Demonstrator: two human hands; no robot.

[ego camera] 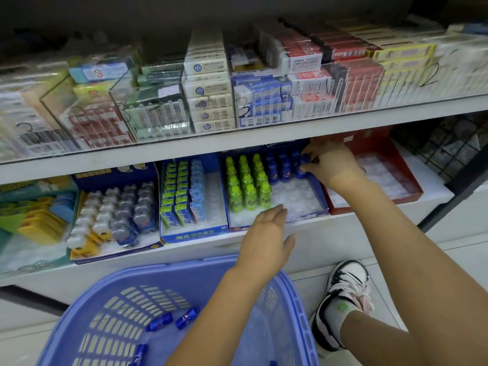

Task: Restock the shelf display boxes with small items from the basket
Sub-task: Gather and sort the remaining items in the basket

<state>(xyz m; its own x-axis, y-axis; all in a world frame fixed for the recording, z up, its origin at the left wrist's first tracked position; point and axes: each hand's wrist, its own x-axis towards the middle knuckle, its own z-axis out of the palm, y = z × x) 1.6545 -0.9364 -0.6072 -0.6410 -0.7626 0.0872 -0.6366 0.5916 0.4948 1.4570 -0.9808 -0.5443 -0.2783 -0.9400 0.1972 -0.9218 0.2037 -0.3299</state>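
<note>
As a person restocks a low shop shelf, the right hand [330, 165] reaches in beneath the shelf above, its fingers [315, 157] curled and pinching a small blue bottle [304, 160] at the back right corner of a blue display box [320, 198]. The bottle is upright beside the other blue bottles [284, 165] lined along the rear of the box, next to rows of green bottles [248, 186] on the left; the clear plastic tray [295, 194] in front of them shows bare pockets. The left hand [266, 233] lies palm down over the front rim of the same box, its fingers [274, 212] straight and close together, thumb spread to the side, holding nothing. Below the hands, a lavender plastic basket [87, 307] sits on the floor with a few loose blue bottles [159, 321] lying on their sides in its bottom. A red display box [413, 192] stands just right of the blue one, and a black-and-white sneaker [346, 289] shows on the tiled floor beside the basket.
</note>
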